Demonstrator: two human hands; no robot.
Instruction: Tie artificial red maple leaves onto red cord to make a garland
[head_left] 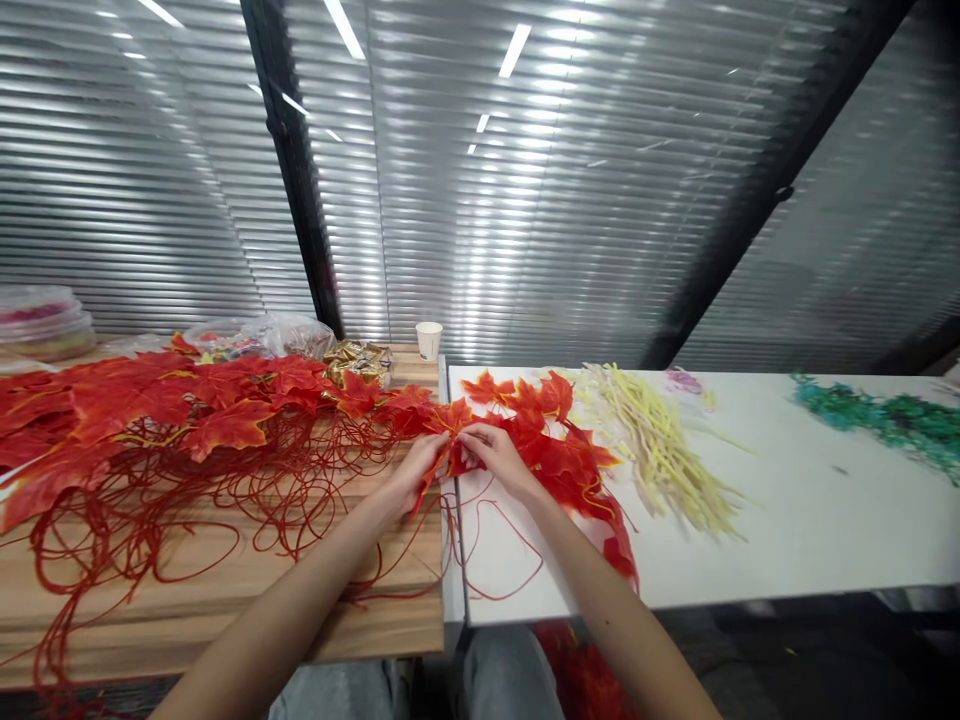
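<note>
Both hands meet over the seam between a wooden table (390,625) and a white table (787,500). My left hand (418,468) is closed on a red artificial maple leaf garland (574,455), fingers pinched together. Right beside it, my right hand (491,450) pinches the same garland; its fingertips partly hide the stem. Leaves spread from the hands to both sides. Thin red cord (292,470) lies in loose tangled loops on the wood to the left, and a few loops hang below my hands.
Red leaves (135,400) heap at the left. Behind stand a paper cup (429,340), gold-wrapped pieces (360,360), plastic bags (292,335) and round clear tubs (45,322). Yellow strands (667,450) and green foliage (892,420) lie to the right. Window blinds (525,220) rise behind.
</note>
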